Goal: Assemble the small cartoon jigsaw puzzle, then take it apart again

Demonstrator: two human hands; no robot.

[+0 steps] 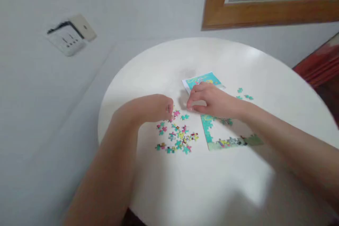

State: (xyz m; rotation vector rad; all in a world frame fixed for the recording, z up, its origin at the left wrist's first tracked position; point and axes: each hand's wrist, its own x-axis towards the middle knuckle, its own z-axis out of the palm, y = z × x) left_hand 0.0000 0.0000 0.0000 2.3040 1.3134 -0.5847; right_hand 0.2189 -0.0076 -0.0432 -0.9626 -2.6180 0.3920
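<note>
My left hand (160, 108) is at the far edge of a loose heap of jigsaw pieces (182, 137) in green, pink and yellow. Its fingers are curled downward and closed, and whatever they pinch is hidden. To the right, my right hand (206, 98) is above the table, thumb and fingertips drawn together. Nothing I can name shows between them. Under and beside the right forearm lies a partly joined puzzle border (207, 130), with its left and near sides visible. A teal picture sheet (203, 78) lies just behind the right hand, which covers part of it.
Several loose green pieces (240, 90) lie beyond the right forearm. The round white table (148, 67) stands close to a pale wall with a socket (67, 39). A wood-framed window (217, 7) is at the upper right, and red fabric (320, 65) hangs at the right.
</note>
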